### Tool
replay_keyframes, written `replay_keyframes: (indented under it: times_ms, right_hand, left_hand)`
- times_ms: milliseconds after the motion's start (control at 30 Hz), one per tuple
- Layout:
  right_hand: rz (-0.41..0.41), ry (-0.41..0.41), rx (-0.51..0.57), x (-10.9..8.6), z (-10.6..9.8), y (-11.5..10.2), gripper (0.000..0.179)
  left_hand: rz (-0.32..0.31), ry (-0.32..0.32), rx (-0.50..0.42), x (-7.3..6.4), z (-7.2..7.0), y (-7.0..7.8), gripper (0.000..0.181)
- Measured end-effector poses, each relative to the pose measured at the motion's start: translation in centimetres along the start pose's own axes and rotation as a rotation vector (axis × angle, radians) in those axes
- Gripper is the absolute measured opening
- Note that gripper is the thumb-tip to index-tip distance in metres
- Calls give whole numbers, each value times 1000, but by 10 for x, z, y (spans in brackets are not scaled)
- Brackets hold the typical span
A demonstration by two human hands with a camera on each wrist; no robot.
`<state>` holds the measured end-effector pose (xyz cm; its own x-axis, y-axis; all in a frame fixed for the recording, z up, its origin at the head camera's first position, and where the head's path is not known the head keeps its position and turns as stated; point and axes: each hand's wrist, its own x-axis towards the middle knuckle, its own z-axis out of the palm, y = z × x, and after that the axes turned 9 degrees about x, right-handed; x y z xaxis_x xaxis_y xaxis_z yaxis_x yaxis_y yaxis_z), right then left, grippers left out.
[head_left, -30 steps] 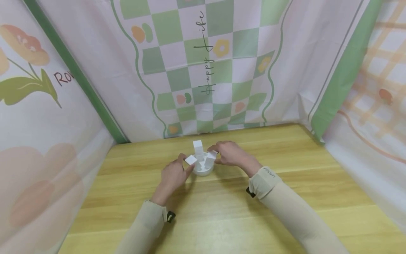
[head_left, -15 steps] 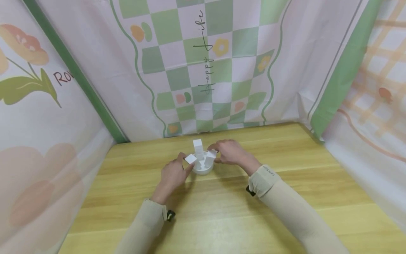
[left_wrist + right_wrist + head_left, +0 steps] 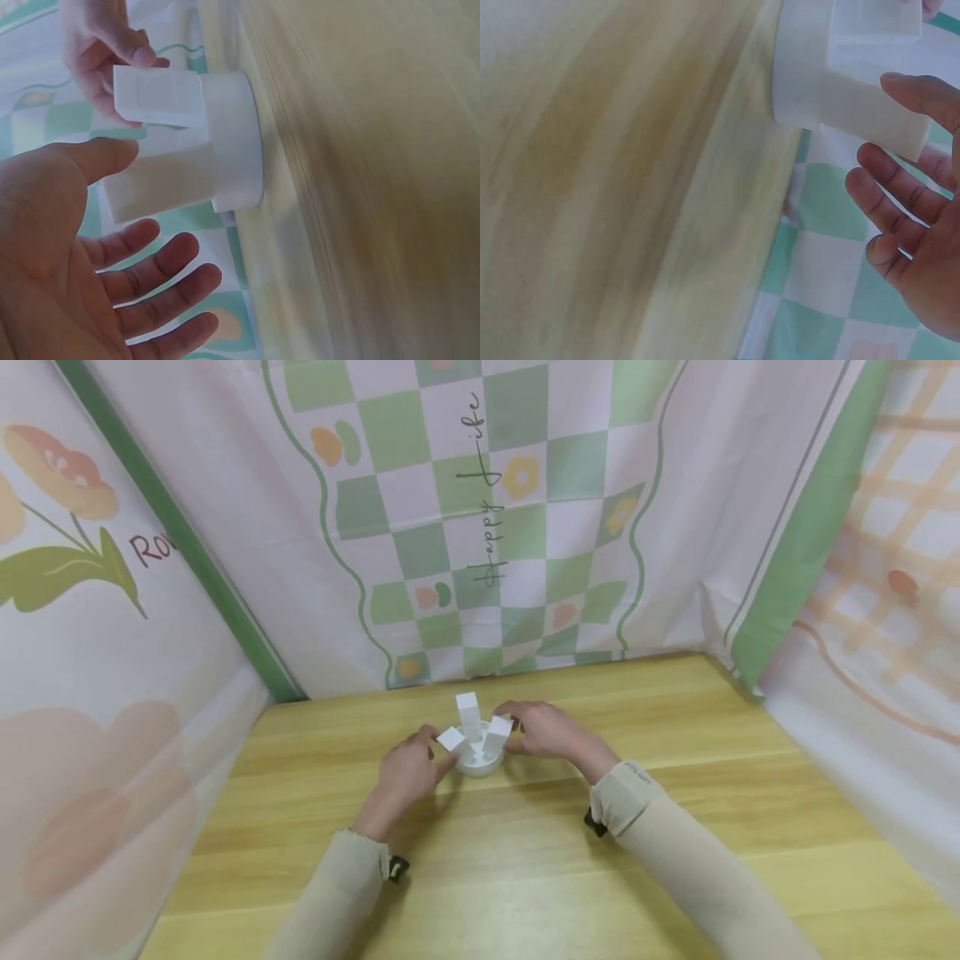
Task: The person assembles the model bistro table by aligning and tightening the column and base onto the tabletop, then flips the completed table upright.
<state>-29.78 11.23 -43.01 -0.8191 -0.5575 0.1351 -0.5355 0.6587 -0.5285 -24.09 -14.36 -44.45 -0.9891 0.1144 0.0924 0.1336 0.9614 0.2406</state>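
A round white holder stands on the wooden table with three white rectangular blocks rising out of it. The back block is upright; the left block and right block lean outward. My left hand is at the left block, thumb and index finger on either side of it, the other fingers spread loosely in the left wrist view. At the right block is my right hand. In the right wrist view its thumb overlaps the block's side, and its loosely bent fingers lie beyond the lower edge.
The wood-grain table runs back to a hanging cloth with a green checkered print. Printed cloths also hang at the left and right sides. Both sleeves are beige, with a dark wrist device at the left cuff.
The fingers of both hands have eased slightly away from the blocks. The right block's top shows as one plain face where it looked split and tilted before. The holder stays in place.
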Motion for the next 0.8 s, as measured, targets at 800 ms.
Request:
replay_keyframes:
  times_ms: [800]
  right_hand:
    - [131, -109, 40, 10, 24, 23, 49]
  left_hand:
    - [154, -65, 29, 28, 23, -27, 49]
